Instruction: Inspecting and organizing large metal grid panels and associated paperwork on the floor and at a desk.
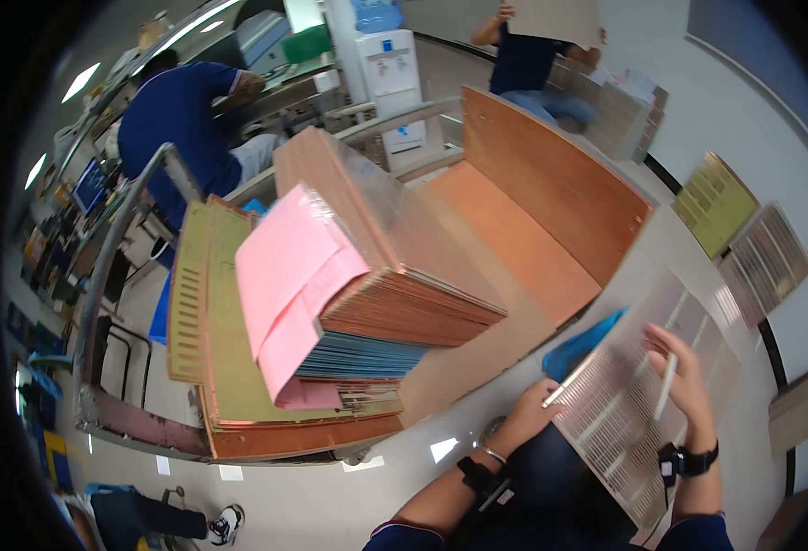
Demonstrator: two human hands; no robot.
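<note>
A thin, shiny patterned panel [606, 422] with rows of fine lines lies tilted over my lap. My left hand [534, 410] is closed on its left edge, with the fingertips partly hidden. Over the panel's right half is my right hand [687, 378], its fingers curled around a slim white pen-like stick [666, 390]. The stick points down toward the panel's surface; I cannot tell whether its tip touches. Both wrists carry black strapped devices.
Ahead stands a metal-framed cart [114, 275] with stacked copper-edged boards [413, 312], pink paper [289, 266], yellow-green panels [238, 312] and an upright brown board [551, 184]. More panels [714, 204] lean at the right wall. Two people work beyond, near a water dispenser [391, 87].
</note>
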